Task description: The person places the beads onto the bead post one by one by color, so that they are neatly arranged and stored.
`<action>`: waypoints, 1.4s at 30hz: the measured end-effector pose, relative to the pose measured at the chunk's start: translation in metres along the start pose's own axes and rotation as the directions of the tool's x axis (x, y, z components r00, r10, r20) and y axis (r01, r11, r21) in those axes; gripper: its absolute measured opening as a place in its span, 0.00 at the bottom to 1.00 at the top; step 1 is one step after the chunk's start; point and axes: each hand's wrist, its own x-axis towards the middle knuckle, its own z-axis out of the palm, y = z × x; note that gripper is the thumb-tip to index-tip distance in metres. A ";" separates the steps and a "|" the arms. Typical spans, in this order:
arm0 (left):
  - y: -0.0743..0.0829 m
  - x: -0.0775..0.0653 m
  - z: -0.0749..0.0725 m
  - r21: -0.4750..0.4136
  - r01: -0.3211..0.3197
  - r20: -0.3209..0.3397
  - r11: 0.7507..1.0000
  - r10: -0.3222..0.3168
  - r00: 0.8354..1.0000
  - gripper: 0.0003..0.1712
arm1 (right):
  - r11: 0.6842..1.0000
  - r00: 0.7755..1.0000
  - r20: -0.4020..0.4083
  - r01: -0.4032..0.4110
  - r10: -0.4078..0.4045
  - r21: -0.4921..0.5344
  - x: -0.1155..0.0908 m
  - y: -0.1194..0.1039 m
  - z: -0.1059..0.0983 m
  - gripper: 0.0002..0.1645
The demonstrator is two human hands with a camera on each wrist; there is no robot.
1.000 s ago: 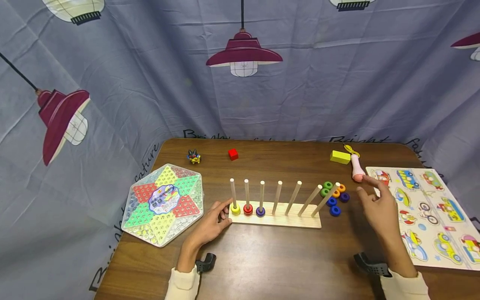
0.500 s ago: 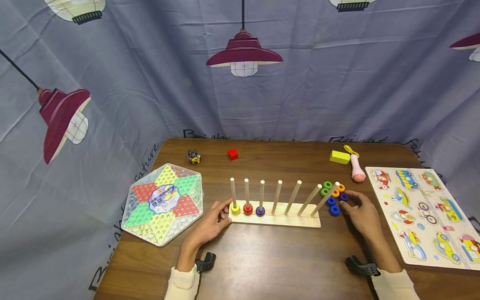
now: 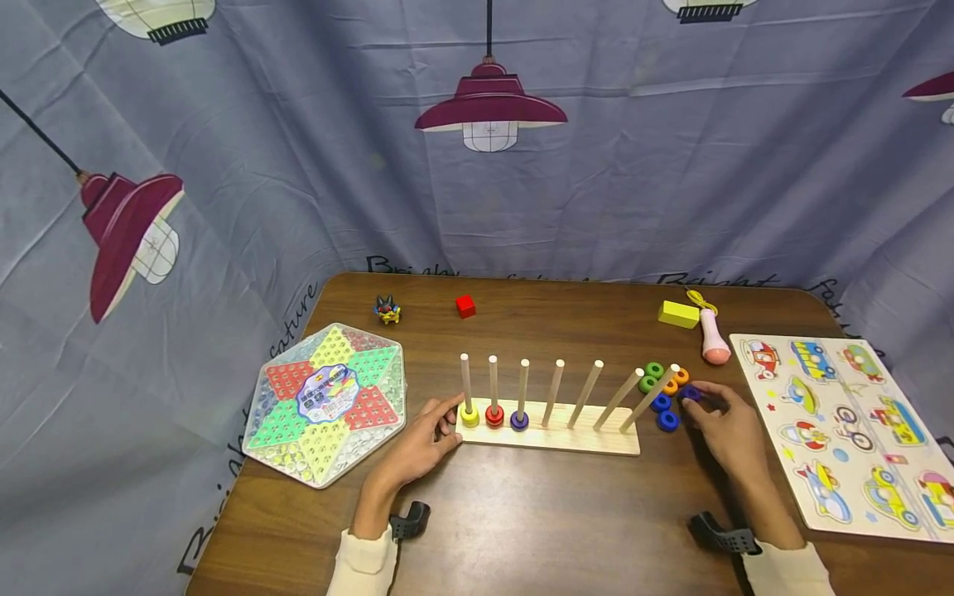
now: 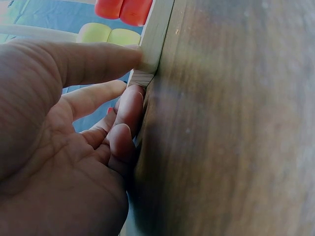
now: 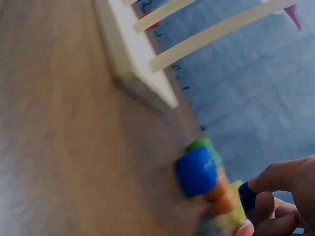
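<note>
Seven-peg light wooden rack [image 3: 551,436] on the brown wood-grain counter [image 3: 566,513], rings partly threaded.
Count on pegs, from the rack's left end: two round yellow rings [image 3: 469,420], two round red rings [image 3: 494,420], one visible round purple ring [image 3: 519,426]; four pegs bare. Right of the rack: two green rings [image 3: 649,384], two orange rings [image 3: 681,377], two blue rings [image 3: 667,421]. There the right hand [image 3: 734,430] pinches one further purple ring [image 3: 690,393]; the left hand [image 3: 414,445] grips the rack's left end. Left of the rack, one clear hexagonal plastic game box [image 3: 370,411] contains small marbles, too small to count.
</note>
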 end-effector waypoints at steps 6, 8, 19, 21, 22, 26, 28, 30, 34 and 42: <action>0.001 0.000 0.000 0.007 0.000 0.000 1.000 0.000 1.000 0.36 | 0.995 0.997 -0.077 -0.004 0.012 0.104 -0.005 -0.031 -0.025 0.28; 0.001 0.000 0.000 0.009 0.002 -0.001 1.000 -0.002 1.000 0.36 | 0.991 0.994 -0.107 0.005 0.010 0.134 -0.006 -0.048 -0.036 0.28; 0.001 0.000 0.000 0.020 0.004 -0.005 1.000 -0.004 1.000 0.35 | 0.961 0.970 -0.229 0.138 -0.082 0.240 -0.016 -0.133 -0.075 0.24; 0.000 0.000 -0.001 0.026 0.004 -0.011 1.000 -0.003 1.000 0.35 | 0.949 0.963 -0.235 0.189 -0.129 0.252 -0.020 -0.151 -0.077 0.24; 0.000 0.000 -0.001 0.030 0.003 -0.013 1.000 -0.003 1.000 0.35 | 0.940 0.959 -0.234 0.220 -0.160 0.261 -0.023 -0.161 -0.077 0.24; -0.001 0.000 -0.001 0.028 -0.003 -0.014 1.000 0.003 1.000 0.35 | 0.897 0.938 -0.200 0.332 -0.282 0.293 -0.040 -0.203 -0.079 0.23; -0.001 0.000 0.000 0.025 -0.003 -0.012 1.000 0.003 1.000 0.35 | 0.880 0.929 -0.181 0.365 -0.323 0.304 -0.050 -0.222 -0.080 0.22; -0.001 0.001 0.000 0.020 -0.002 -0.007 1.000 0.002 1.000 0.35 | 0.865 0.921 -0.162 0.389 -0.355 0.316 -0.059 -0.238 -0.079 0.21; -0.001 0.001 0.000 0.012 -0.003 0.000 1.000 0.003 1.000 0.35 | 0.846 0.900 -0.110 0.434 -0.422 0.309 -0.068 -0.251 -0.069 0.21; 0.000 0.001 0.000 0.003 0.002 -0.001 1.000 -0.002 1.000 0.35 | 0.832 0.871 -0.030 0.478 -0.490 0.282 -0.062 -0.239 -0.037 0.22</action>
